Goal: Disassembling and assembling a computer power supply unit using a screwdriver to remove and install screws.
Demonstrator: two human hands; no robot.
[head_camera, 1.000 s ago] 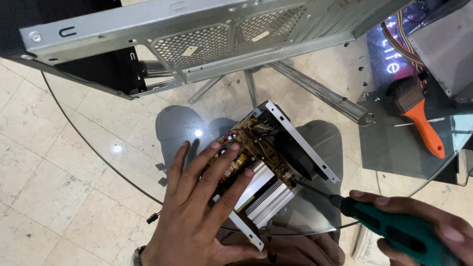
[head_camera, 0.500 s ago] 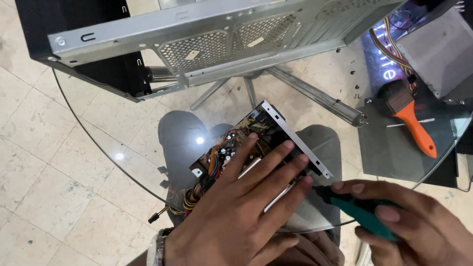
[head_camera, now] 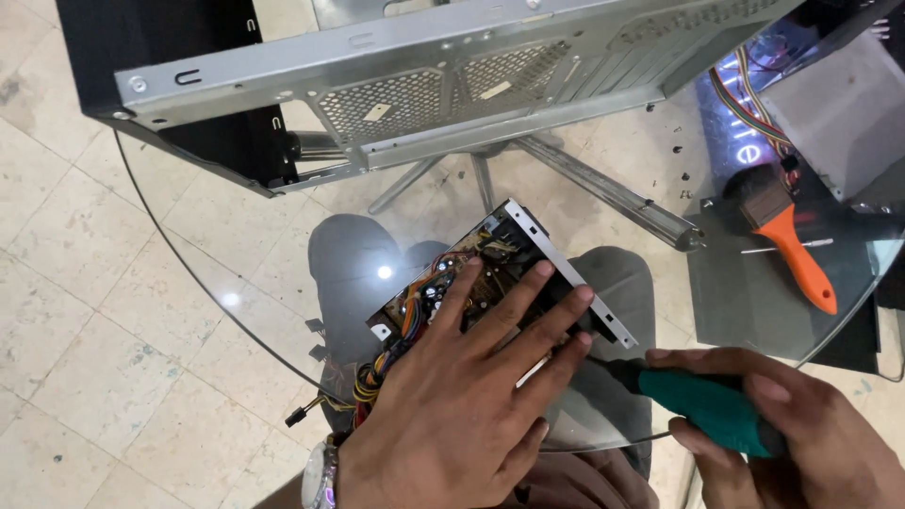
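Note:
An opened power supply unit [head_camera: 490,259] with a circuit board, coloured wires and a metal side plate lies on the round glass table [head_camera: 236,311]. My left hand [head_camera: 462,396] lies flat on top of it, fingers spread, pressing it down. My right hand [head_camera: 782,424] grips a screwdriver with a green handle [head_camera: 702,401]. The screwdriver's shaft points left at the unit's near right side, where it is hidden under my left fingertips.
A grey metal computer case [head_camera: 405,71] lies along the table's far side. An orange-handled brush [head_camera: 787,240] rests at the right on a dark mat, beside a grey metal box with ribbon cable [head_camera: 834,108]. Small screws dot the glass. Tiled floor shows below.
My left hand has slid up and to the right over the unit. My right hand has brought the screwdriver in from the lower right to the unit's side.

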